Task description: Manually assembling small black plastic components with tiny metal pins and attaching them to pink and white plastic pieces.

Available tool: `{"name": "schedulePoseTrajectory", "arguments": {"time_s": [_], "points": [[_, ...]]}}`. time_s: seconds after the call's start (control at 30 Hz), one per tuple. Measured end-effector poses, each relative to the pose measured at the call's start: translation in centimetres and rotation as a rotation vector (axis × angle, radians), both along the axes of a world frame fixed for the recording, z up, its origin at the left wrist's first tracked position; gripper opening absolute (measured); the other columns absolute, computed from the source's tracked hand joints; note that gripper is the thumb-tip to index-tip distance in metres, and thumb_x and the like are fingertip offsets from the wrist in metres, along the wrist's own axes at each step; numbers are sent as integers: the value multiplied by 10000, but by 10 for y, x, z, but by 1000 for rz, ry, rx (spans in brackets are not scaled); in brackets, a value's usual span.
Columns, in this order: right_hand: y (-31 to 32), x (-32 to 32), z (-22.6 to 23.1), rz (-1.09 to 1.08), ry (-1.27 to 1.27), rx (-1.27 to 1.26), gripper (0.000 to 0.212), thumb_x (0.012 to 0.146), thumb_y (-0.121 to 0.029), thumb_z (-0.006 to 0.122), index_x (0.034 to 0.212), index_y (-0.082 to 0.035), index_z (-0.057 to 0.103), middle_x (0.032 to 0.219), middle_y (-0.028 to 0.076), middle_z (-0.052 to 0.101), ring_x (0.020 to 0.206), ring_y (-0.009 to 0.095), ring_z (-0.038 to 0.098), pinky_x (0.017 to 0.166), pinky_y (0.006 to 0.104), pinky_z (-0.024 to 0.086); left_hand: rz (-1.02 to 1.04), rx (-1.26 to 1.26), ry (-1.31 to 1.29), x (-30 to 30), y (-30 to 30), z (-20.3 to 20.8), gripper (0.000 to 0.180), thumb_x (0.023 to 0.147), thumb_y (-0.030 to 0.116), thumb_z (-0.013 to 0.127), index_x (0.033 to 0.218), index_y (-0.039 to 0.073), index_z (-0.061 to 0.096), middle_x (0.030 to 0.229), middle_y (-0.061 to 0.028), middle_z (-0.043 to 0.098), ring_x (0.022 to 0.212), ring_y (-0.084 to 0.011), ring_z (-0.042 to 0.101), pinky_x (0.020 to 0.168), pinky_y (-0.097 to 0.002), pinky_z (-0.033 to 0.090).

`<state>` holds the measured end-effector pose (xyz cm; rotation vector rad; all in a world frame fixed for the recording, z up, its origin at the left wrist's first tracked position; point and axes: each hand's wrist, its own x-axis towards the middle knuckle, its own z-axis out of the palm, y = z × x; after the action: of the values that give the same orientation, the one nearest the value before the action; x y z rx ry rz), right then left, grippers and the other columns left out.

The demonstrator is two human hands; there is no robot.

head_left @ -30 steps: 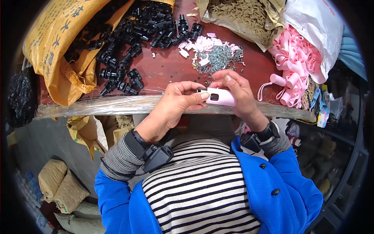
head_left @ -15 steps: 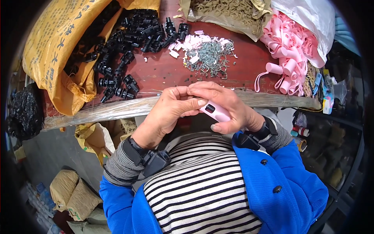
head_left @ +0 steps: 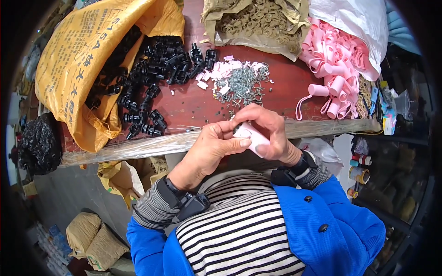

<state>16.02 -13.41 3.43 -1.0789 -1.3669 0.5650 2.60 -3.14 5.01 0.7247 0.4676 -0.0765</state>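
Observation:
Both hands meet over the table's front edge around a pink plastic tube-shaped casing (head_left: 251,140). My left hand (head_left: 207,149) pinches its upper left end, thumb lying along the near side. My right hand (head_left: 272,131) wraps the far and right sides, with its thumb on the lower end. A dark part shows at the casing's upper left end, partly behind the fingers. Just beyond the hands lie a heap of small grey metal pieces (head_left: 245,85) and flat pink plastic bits (head_left: 223,72).
A yellow woven sack (head_left: 76,69) spills black plastic parts (head_left: 168,60) on the red table (head_left: 184,103). At the back, a bag holds small brown pieces (head_left: 264,25). Pink cylinders with straps (head_left: 336,85) spill from a white bag (head_left: 352,27) at right. A black plastic bag (head_left: 40,145) hangs at left.
The casing has been turned in my hands: the dark slot in its side no longer shows, and a dark part shows at its end. The whole view has shifted slightly.

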Motion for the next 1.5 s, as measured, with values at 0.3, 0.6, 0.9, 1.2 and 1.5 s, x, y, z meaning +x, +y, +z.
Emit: {"name": "schedulePoseTrajectory", "arguments": {"time_s": [0.3, 0.6, 0.9, 1.2, 1.5], "points": [[-4, 8, -1, -76, 188, -241, 453, 668, -329, 558, 926, 42, 522, 864, 117, 544, 801, 180, 531, 705, 278, 425, 45, -115, 69, 15, -9, -7, 277, 734, -1, 597, 1001, 3, 524, 891, -68, 581, 798, -147, 582, 702, -244, 499], [1, -15, 15, -118, 178, -293, 327, 695, -163, 522, 958, 32, 517, 861, 98, 568, 788, 150, 542, 696, 267, 438, 154, -91, -117, 1, -1, -11, 305, 757, 95, 607, 1034, 17, 506, 904, -62, 565, 802, -142, 572, 672, -232, 494], [20, -41, 39, 32, -21, -208, 320, 664, -101, 549, 952, 31, 506, 873, 128, 565, 765, 201, 568, 685, 276, 447, 191, -180, -96, -4, 13, -6, 324, 827, 320, 500, 1019, 59, 513, 919, -38, 563, 836, -134, 556, 706, -276, 476], [36, -31, 14, -232, -677, -6, 350, 616, -106, 611, 931, 21, 523, 908, 166, 557, 815, 284, 558, 761, 353, 424, 240, -387, -260, 0, 25, -22, 325, 847, 348, 457, 1011, 73, 519, 924, -46, 577, 849, -144, 549, 744, -272, 455], [42, -36, 16, -249, -475, 52, 329, 604, -101, 591, 903, 25, 539, 850, 160, 569, 762, 315, 552, 730, 364, 429, 286, -435, -266, 9, 25, -35, 340, 824, 366, 492, 985, 67, 504, 921, -63, 569, 845, -161, 552, 748, -290, 449]]}}
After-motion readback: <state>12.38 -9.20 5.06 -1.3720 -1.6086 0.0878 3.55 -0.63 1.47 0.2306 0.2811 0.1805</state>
